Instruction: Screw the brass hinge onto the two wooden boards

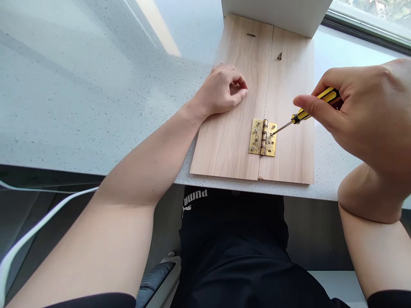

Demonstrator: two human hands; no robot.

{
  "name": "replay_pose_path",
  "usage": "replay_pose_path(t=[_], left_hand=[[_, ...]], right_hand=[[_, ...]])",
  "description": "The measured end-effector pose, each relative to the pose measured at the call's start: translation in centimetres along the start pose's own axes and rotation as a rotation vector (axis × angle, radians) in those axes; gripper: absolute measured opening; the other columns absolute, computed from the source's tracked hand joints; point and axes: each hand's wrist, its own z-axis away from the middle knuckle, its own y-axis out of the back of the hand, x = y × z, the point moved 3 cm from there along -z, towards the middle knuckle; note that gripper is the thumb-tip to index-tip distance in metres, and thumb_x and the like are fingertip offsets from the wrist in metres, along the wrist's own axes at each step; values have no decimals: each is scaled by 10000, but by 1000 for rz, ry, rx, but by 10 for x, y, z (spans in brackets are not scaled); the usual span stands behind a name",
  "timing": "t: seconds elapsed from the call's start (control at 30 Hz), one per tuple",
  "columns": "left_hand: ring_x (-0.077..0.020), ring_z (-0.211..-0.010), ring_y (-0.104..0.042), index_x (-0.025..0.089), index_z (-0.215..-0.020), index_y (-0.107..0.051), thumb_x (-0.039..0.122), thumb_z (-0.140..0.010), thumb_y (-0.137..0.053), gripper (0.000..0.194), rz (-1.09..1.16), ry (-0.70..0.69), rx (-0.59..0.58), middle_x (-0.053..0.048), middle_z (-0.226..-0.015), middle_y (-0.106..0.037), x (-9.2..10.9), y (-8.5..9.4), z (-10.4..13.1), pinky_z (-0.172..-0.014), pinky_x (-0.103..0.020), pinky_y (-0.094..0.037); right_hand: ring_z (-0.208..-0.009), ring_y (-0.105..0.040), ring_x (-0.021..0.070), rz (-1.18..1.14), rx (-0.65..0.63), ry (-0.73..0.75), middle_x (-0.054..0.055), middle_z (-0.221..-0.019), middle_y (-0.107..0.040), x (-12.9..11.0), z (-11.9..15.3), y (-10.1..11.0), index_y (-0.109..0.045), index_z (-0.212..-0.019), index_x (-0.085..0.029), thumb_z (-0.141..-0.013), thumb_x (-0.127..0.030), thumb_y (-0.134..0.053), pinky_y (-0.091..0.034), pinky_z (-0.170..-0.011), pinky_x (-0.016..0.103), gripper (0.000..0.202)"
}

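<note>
My right hand point(362, 107) is closed around the yellow-and-black handle of a screwdriver point(302, 115). The screwdriver slants down to the left, and its tip meets the right leaf of a brass hinge point(256, 137). That hinge lies open across the seam between a left wooden board point(224, 149) and a right wooden board point(295, 158). Several screw holes or heads show on its leaves. On the left board rests my left hand point(224, 87), its fingers curled and thumb and index tips together; nothing shows between them.
One screw point(251, 34) lies on the left board and another screw point(279, 56) on the right board. A white box-like block point(276, 15) stands at the boards' far end. Beneath is a speckled white countertop point(96, 94). A white cable point(38, 218) hangs at lower left.
</note>
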Motion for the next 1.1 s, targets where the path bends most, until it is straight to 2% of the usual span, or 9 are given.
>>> replay_pose_path(t=[0.23, 0.37, 0.5, 0.6, 0.73, 0.83, 0.97, 1.03, 1.1], left_hand=[[-440, -1154, -723, 376, -893, -768, 537, -915, -799, 165, -79, 4, 2, -109, -941, -791, 5, 2, 1, -1114, -681, -615], [-377, -1118, -685, 359, -900, -760, 549, -947, -782, 197, -103, -15, 1, -88, -967, -795, 2, -1, 0, -1146, -653, -578], [-371, -1095, -693, 354, -886, -755, 529, -929, -776, 182, -100, -25, 5, -86, -999, -809, 1, -1, -1, -1168, -672, -562], [-428, -1136, -723, 381, -869, -761, 524, -891, -797, 150, -77, -15, 1, -93, -981, -821, 1, -1, -2, -1146, -699, -581], [-447, -1159, -731, 395, -866, -769, 521, -876, -803, 131, -72, -7, 3, -95, -966, -825, 3, 1, -2, -1143, -710, -587], [-445, -1154, -723, 399, -870, -767, 538, -887, -796, 143, -80, -6, 0, -95, -965, -814, 4, 1, -2, -1147, -711, -573], [-401, -1160, -677, 388, -926, -772, 576, -935, -780, 188, -104, 7, -13, -78, -934, -791, 4, 0, 0, -1161, -673, -563], [-377, -1164, -658, 375, -949, -769, 596, -968, -759, 222, -118, 12, -16, -70, -941, -788, 3, -1, 1, -1169, -653, -560], [-370, -1175, -650, 367, -961, -767, 608, -988, -746, 243, -127, 16, -19, -69, -931, -780, 3, -1, 2, -1170, -646, -559]], right_hand=[[-918, -795, 378, -165, -51, 89, 86, -1004, -805, 18, 3, -8, -668, -1436, -282, -1055, -483, -582, -654, -981, 589, 439], [-901, -797, 388, -131, -86, 21, 70, -964, -813, 21, -4, -5, -646, -1170, -365, -1109, -521, -630, -636, -962, 567, 168], [-782, -696, 419, 31, -89, -61, 91, -760, -657, 16, -10, -2, -543, -881, -367, -1167, -651, -552, -576, -937, 604, 403], [-780, -673, 402, 23, -101, -57, 97, -771, -651, 22, -8, -5, -588, -945, -351, -1167, -659, -500, -534, -840, 567, 389], [-724, -678, 324, -141, -110, 82, 39, -806, -727, 33, -1, -7, -679, -1309, -317, -993, -490, -660, -488, -710, 476, 360], [-614, -601, 282, -161, -98, 183, 19, -719, -661, 30, 3, -3, -696, -1111, -332, -1043, -496, -627, -467, -664, 461, 190], [-563, -485, 286, 27, -97, 68, 25, -604, -494, 10, 3, 0, -416, -771, -348, -1177, -673, -558, -482, -677, 498, 539], [-618, -519, 300, 35, -102, -18, 43, -658, -538, 2, 2, -2, -460, -813, -349, -1200, -681, -523, -453, -678, 495, 514], [-707, -610, 317, -43, -81, -31, 46, -762, -621, -1, 3, -5, -630, -1075, -313, -1189, -585, -513, -456, -705, 480, 317]])
